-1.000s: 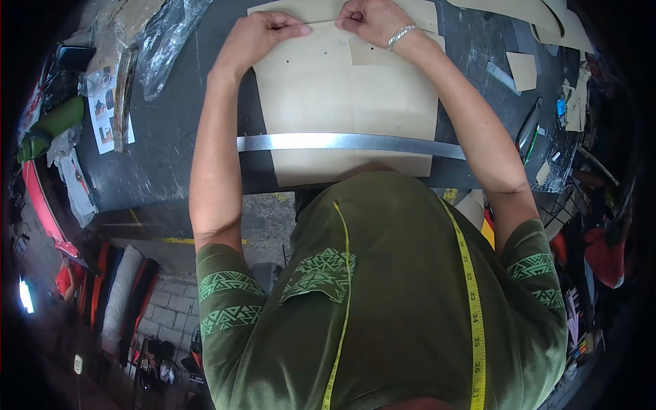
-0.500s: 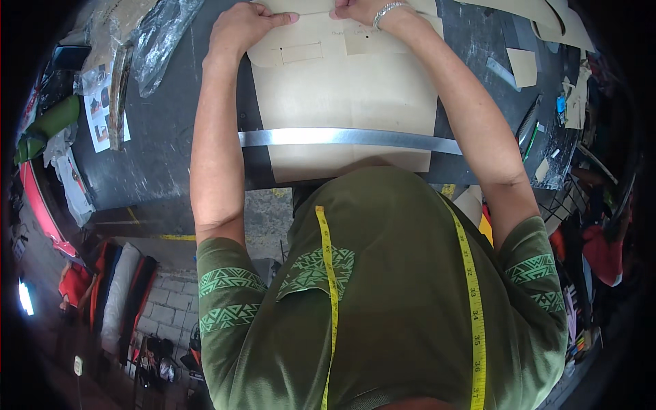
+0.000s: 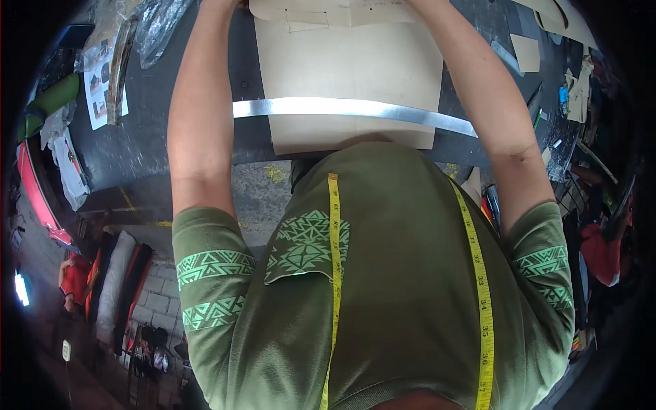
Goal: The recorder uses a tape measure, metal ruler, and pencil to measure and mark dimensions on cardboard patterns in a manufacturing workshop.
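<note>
A large beige card sheet (image 3: 355, 68) lies on the dark table (image 3: 157, 137) in front of me. A long metal ruler (image 3: 328, 107) lies across its near part. A smaller beige card piece (image 3: 328, 10) with drawn lines rests on the sheet's far end. My left forearm (image 3: 198, 102) and right forearm (image 3: 485, 82) reach up along the sheet's two sides. Both hands are past the top edge of the picture, out of sight. A yellow tape measure (image 3: 333, 225) hangs around my neck over my green shirt.
Clear plastic bags (image 3: 154, 24) and printed sheets (image 3: 102, 82) lie on the table's left part. Beige card offcuts (image 3: 526, 51) and small tools (image 3: 564, 96) crowd the right side. Red and dark bundles (image 3: 75, 273) sit on the paved floor at lower left.
My hands have slid farther up the card sheet and out of the top of the picture. More of my shirt fills the view.
</note>
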Motion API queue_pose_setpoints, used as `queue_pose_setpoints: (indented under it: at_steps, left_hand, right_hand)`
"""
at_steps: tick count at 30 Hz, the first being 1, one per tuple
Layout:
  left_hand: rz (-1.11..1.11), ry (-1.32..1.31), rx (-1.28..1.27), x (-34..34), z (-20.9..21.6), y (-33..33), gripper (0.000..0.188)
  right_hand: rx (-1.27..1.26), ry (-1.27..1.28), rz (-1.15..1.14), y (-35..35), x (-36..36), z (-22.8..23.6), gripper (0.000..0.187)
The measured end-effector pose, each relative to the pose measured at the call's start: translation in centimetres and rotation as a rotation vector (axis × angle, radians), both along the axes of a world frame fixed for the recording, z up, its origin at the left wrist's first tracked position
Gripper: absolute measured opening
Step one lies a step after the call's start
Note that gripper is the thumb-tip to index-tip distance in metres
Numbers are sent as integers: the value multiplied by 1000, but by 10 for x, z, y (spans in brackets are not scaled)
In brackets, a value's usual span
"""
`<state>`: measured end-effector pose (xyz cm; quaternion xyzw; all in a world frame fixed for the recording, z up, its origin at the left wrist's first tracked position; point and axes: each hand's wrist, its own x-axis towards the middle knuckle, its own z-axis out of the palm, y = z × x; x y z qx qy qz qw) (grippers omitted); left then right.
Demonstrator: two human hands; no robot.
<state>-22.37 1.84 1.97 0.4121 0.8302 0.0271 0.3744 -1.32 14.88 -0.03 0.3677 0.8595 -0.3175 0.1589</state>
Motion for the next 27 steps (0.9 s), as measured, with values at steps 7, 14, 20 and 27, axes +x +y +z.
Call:
queue_pose_setpoints:
  at_steps: [7, 14, 20, 27]
  left_hand:
    - [7, -607, -59, -18, 7, -1, 103]
    - [-98, 42, 265, 9, -13, -24, 62]
    - [-38, 71, 386, 27, 5, -39, 52]
    - [-34, 93, 331, 28, 6, -36, 53]
  right_hand:
    - [29, 0, 89, 7, -5, -5, 28]
    - [45, 96, 103, 7, 5, -15, 28]
    - [136, 81, 76, 1, 5, -20, 24]
    - [181, 71, 118, 5, 7, -28, 25]
